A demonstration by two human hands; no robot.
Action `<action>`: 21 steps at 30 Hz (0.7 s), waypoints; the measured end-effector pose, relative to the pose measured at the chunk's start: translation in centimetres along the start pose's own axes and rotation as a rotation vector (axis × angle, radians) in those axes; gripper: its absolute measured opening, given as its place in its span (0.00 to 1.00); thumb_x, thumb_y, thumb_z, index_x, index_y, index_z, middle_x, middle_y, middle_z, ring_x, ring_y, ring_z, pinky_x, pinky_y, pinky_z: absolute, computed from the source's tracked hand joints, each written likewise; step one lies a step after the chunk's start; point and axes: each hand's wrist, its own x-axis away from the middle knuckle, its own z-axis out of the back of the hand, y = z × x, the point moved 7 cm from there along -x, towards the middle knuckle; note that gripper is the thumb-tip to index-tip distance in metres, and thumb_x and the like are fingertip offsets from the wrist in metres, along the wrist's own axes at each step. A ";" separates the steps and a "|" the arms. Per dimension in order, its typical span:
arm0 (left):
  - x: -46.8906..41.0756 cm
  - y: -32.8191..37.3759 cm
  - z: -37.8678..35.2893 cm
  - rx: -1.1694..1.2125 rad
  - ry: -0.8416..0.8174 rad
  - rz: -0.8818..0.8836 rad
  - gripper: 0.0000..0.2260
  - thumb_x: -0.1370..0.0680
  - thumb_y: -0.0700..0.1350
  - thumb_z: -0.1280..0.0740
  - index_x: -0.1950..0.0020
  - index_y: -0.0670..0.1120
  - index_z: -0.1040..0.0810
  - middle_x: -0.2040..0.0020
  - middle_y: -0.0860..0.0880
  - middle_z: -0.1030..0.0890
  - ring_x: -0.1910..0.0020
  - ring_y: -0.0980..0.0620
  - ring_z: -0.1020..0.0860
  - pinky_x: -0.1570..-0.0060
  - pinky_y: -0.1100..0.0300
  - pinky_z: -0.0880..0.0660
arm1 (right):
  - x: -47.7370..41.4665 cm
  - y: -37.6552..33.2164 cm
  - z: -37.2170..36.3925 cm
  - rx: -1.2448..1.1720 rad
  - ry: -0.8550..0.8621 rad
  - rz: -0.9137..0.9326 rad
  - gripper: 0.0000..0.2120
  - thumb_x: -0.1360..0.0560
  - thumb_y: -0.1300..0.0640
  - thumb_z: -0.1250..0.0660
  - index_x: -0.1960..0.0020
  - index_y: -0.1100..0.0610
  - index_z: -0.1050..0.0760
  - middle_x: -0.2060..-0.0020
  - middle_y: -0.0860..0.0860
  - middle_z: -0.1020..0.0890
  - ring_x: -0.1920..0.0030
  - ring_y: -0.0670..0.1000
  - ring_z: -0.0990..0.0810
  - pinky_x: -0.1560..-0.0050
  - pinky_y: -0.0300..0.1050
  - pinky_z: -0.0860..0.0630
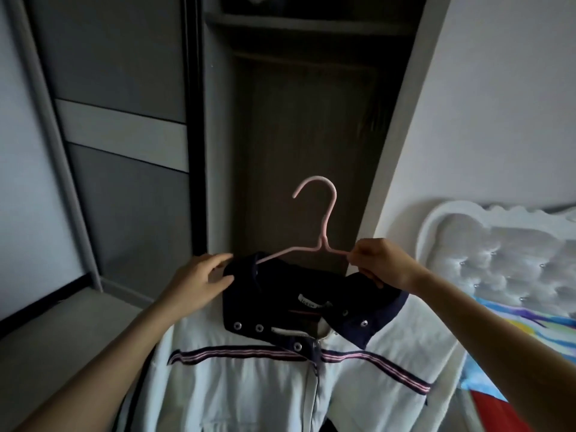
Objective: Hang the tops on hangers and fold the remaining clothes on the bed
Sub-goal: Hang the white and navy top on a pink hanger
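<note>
Writing: one white label (308, 299) sewn inside the neck, just below and between the two grips. It carries dark print, too blurred to read. No other writing seen.

Jacket (249, 385): pale, near white body with a dark navy collar (280, 291) standing open. Metal snaps (238, 325) sit along the collar's lower edge, two below the left grip and more toward the right. A navy stripe (237, 352) with thin pink and white lines crosses the chest below the collar. It is broken at the middle by a zip (316, 385) running down the front. The jacket spreads from the grips down toward the wearer. What it rests on cannot be told.

Hanger (322, 241): thin, pink, its hook (324, 182) rising above and between the grips with the open end turned left. Its left arm slants down into the collar, and its right arm runs to the right grip.

Right grip (380, 263): fingers curled and clamped on the end of the hanger's right arm, with the lower fingers over the collar cloth.

Left grip (199, 282): fingers nearly straight and apart, tips against the collar's left edge, just beside the hanger's buried left arm.

Surroundings: an open wardrobe (305, 120) with a dark inside stands beyond both grips. Its grey sliding door (124, 182) is to the left of the left grip. A white tufted headboard (498, 260) lies right of the right grip, with a bright multicoloured sheet (530, 319) below it.
</note>
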 end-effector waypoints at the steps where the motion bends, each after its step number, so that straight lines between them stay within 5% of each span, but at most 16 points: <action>1: -0.3 -0.9 0.3 -0.013 0.003 0.010 0.35 0.35 0.65 0.41 0.36 0.44 0.24 0.43 0.47 0.20 0.44 0.48 0.22 0.43 0.49 0.26 | -1.0 -0.2 -0.2 -0.001 0.003 -0.008 0.11 0.22 0.59 0.37 0.64 0.59 0.27 0.75 0.50 0.28 0.78 0.49 0.32 0.75 0.38 0.33; 9: -6.5 -6.6 0.6 -0.103 0.073 0.008 0.31 0.32 0.59 0.43 0.41 0.37 0.22 0.48 0.40 0.19 0.47 0.42 0.21 0.46 0.53 0.27 | -11.9 0.1 -0.8 -0.040 0.046 -0.047 0.16 0.23 0.61 0.37 0.69 0.57 0.30 0.78 0.50 0.29 0.82 0.47 0.33 0.75 0.37 0.34; 13: -11.4 -9.5 0.7 -0.121 0.092 0.087 0.32 0.32 0.60 0.42 0.36 0.39 0.25 0.42 0.41 0.22 0.41 0.43 0.26 0.41 0.54 0.31 | -19.5 0.7 -1.2 -0.016 0.042 -0.039 0.17 0.23 0.59 0.36 0.70 0.57 0.29 0.78 0.50 0.28 0.81 0.48 0.32 0.73 0.39 0.32; 17: -17.6 -12.0 1.3 -0.144 0.126 0.134 0.19 0.22 0.44 0.34 0.32 0.42 0.29 0.37 0.44 0.27 0.35 0.46 0.31 0.41 0.63 0.37 | -27.3 1.7 -0.7 -0.052 0.068 -0.057 0.17 0.23 0.59 0.35 0.71 0.58 0.30 0.80 0.49 0.29 0.80 0.48 0.32 0.69 0.42 0.32; 21: -23.8 -13.2 1.8 -0.214 0.172 0.144 0.19 0.22 0.42 0.35 0.32 0.43 0.29 0.37 0.44 0.27 0.36 0.47 0.32 0.45 0.68 0.40 | -34.6 3.8 0.0 -0.211 0.092 -0.153 0.17 0.25 0.63 0.34 0.72 0.61 0.30 0.81 0.52 0.29 0.78 0.50 0.33 0.70 0.43 0.34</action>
